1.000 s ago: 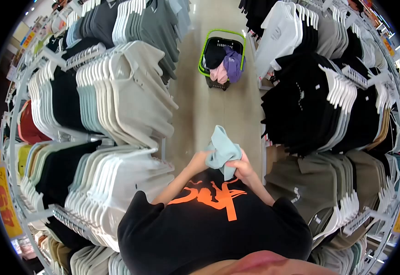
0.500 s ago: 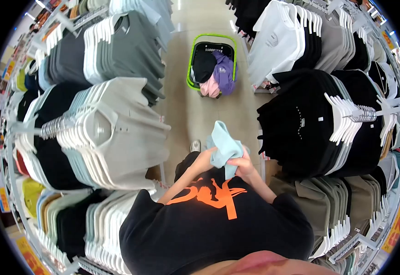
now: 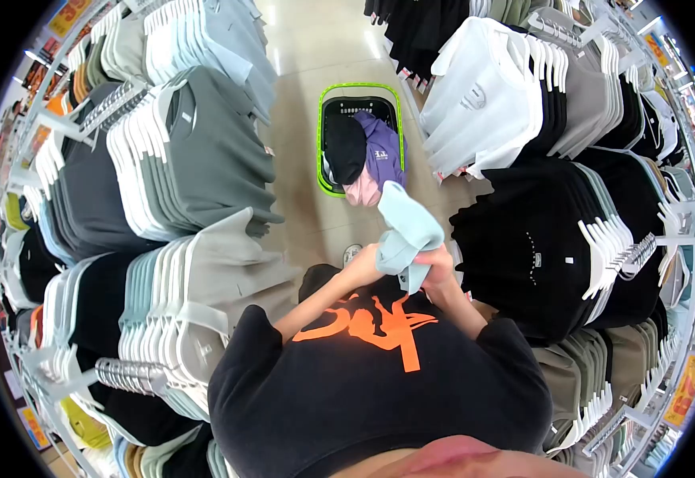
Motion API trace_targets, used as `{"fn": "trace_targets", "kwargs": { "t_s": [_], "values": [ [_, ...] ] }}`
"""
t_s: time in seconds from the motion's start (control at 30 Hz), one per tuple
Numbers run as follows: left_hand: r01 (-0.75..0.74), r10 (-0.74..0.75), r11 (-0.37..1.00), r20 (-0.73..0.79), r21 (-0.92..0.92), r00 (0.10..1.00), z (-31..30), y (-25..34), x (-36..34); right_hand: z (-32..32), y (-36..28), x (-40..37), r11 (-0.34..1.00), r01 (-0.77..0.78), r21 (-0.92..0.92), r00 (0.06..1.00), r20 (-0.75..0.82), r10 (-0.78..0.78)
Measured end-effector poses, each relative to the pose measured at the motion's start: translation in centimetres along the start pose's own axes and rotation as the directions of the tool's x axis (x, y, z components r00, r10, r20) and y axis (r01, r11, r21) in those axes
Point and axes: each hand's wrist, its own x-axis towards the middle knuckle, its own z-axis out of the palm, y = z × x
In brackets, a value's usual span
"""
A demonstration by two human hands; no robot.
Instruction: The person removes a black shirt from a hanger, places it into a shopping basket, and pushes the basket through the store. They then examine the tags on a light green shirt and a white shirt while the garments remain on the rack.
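A light-blue garment (image 3: 411, 229), folded and bunched up, is held before my chest. My right hand (image 3: 437, 264) grips its lower right side, with fingers wrapped round the cloth. At its left edge, my left hand (image 3: 370, 264) holds it too, though most of those fingers are hidden by the fabric. Beyond my hands, a black basket with a green rim (image 3: 320, 143) stands on the floor. Inside lie a black garment (image 3: 345, 147), a purple garment (image 3: 381, 147) with white print and a pink piece (image 3: 362, 190).
Racks of hanging shirts line both sides of the aisle. Grey shirts (image 3: 220, 151) hang on the left, black shirts (image 3: 507, 247) and white shirts (image 3: 483, 88) on the right. The tiled floor (image 3: 308, 48) runs ahead between them. An orange price sign (image 3: 689, 389) is at lower right.
The view has moved forward along the aisle, so the basket and racks appear lower and nearer. Both hands still hold the light-blue garment, whose folds have shifted.
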Motion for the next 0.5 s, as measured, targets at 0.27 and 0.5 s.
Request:
{"fn": "trace_targets", "kwargs": {
  "t_s": [0.27, 0.5],
  "values": [
    [-0.198, 0.202, 0.979, -0.078, 0.054, 0.976, -7.8, 2.2, 10.0, -0.2, -5.9, 7.9, 0.939, 0.343, 0.023, 0.939, -0.004, -0.343],
    [-0.202, 0.219, 0.974, -0.199, 0.103, 0.955, -15.6, 7.1, 20.8, -0.5, -12.4, 18.8, 0.849, 0.521, -0.089, 0.833, 0.272, -0.482]
  ]
}}
